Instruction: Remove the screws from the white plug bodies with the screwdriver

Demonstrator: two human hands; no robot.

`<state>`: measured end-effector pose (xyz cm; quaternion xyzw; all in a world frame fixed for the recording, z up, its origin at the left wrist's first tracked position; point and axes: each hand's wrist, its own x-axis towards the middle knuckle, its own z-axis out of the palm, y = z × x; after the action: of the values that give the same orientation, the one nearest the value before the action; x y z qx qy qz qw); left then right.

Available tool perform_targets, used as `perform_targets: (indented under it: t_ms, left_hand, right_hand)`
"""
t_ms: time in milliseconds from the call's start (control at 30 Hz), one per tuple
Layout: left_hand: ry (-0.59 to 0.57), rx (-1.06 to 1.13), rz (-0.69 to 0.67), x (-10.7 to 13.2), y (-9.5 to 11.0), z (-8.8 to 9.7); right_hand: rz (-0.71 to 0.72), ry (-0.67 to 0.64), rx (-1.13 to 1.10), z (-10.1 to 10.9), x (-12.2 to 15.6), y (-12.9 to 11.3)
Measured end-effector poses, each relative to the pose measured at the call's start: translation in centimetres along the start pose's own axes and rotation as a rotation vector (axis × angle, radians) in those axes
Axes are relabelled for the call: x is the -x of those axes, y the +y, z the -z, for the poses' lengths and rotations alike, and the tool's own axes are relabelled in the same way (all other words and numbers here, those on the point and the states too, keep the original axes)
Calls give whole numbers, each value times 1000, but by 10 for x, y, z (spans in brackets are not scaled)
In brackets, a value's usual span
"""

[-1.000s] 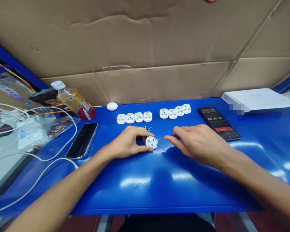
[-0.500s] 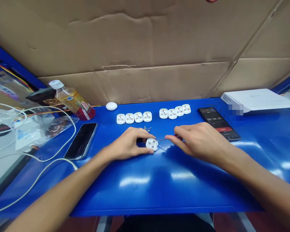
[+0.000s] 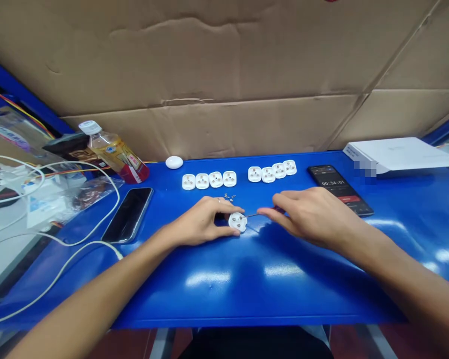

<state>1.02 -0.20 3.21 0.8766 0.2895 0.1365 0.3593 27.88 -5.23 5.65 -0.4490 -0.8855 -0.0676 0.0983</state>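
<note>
Plug base [image 3: 238, 222]: rounded white plastic piece with metal-rimmed holes, lying on the blue metal bench [image 3: 209, 304] at the centre of the view, between the person's two hands.

Left hand [image 3: 198, 222]: thumb and fingers closed in a firm pinch on the base's sides, with no gap showing.

Right hand [image 3: 307, 217]: fingers curled shut around a screwdriver [image 3: 253, 215]. Its red handle is mostly hidden, and its thin metal shaft points left to the base. Whether the tip sits in a screw head, I cannot tell.

Loose screws [image 3: 229, 197]: tiny metal pieces scattered just beyond the left fingers.

Spare bases: two rows of four, the left row [image 3: 216, 179] and the right row [image 3: 273, 172], lined up further along the bench.

Nearby: a phone showing a timer [image 3: 335, 183] and a black smartphone [image 3: 127, 215] lie to either side.

Risk: a slipping shaft could scratch the base or jab the left fingers. A nudge could scatter the screws.
</note>
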Motion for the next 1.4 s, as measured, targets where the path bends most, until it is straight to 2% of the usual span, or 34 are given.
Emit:
perform_targets:
  t_ms: [100, 400, 600, 767, 933, 1133, 1300, 1400]
  left_hand:
    - [0, 7, 0, 0, 1, 0]
    - [-50, 2, 4, 1, 2, 3]
    - [-24, -9, 14, 1, 4, 4]
    - [-16, -22, 40, 1, 3, 6]
    - [-10, -27, 36, 1, -2, 4]
    - [-10, -34, 35, 2, -2, 3]
    - [3, -38, 44, 1, -3, 2]
    - [0, -29, 48, 1, -4, 2]
  right_hand:
    - [64, 11, 47, -1, 1, -3]
    - [353, 58, -96, 14, -1, -5]
    - [255, 254, -105, -1, -1, -8]
    - [289, 188, -232, -3, -1, -8]
    - [204, 267, -177, -7, -2, -6]
    - [252, 283, -252, -8, -2, -7]
    - [179, 305, -140, -5, -2, -7]
    - [220, 299, -152, -5, -3, -6]
